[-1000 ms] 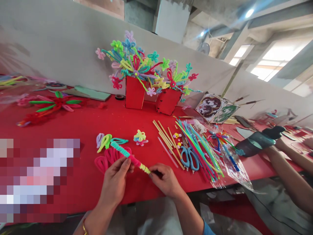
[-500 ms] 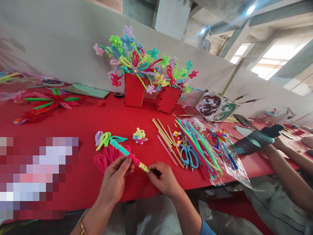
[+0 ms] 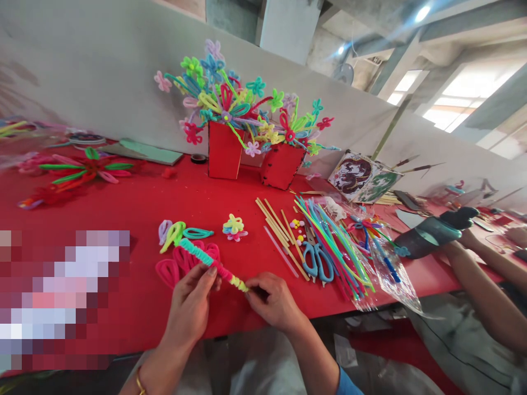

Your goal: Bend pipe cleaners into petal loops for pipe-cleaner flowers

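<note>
Between my hands is a stick wrapped in pipe cleaner, turquoise at the upper end, then pink, then yellow. My left hand pinches it around the pink stretch. At the yellow end, the fingers of my right hand are closed on the tip. Behind the stick lie pink pipe-cleaner loops. Farther back are a lime-green loop, a lilac loop and a turquoise loop. A small pipe-cleaner flower in yellow, pink and blue sits to their right.
Blue-handled scissors, wooden sticks and bundled pipe cleaners lie to the right. Two red boxes with pipe-cleaner flowers stand at the back. A dark bottle is near another person's arm.
Both hands and the wrapped stick have shifted very slightly left in view, along with the whole scene. My grip looks the same.
</note>
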{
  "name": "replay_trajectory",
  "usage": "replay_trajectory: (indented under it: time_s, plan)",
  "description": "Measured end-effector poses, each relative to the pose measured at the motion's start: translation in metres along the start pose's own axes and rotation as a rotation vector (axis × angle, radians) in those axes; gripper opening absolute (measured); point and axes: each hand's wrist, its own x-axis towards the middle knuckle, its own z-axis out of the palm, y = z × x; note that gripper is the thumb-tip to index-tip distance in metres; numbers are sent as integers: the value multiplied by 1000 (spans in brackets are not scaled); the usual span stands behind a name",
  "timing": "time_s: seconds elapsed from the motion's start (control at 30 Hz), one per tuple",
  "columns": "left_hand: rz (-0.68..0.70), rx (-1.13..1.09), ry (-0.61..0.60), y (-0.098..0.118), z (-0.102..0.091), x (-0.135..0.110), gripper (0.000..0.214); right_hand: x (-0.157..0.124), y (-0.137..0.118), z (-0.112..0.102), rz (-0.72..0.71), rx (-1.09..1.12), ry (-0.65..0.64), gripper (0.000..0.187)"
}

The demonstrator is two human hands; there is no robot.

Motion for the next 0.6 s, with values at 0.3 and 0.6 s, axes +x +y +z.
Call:
replay_trajectory:
  time_s: [0.3, 0.6]
  plan:
    - [34, 43, -24, -6, -6, 0, 17, 0, 0, 1, -1, -5, -7, 16]
    - [52, 62, -26, -7, -6, 0, 23, 0, -1, 1, 18, -2, 27, 16]
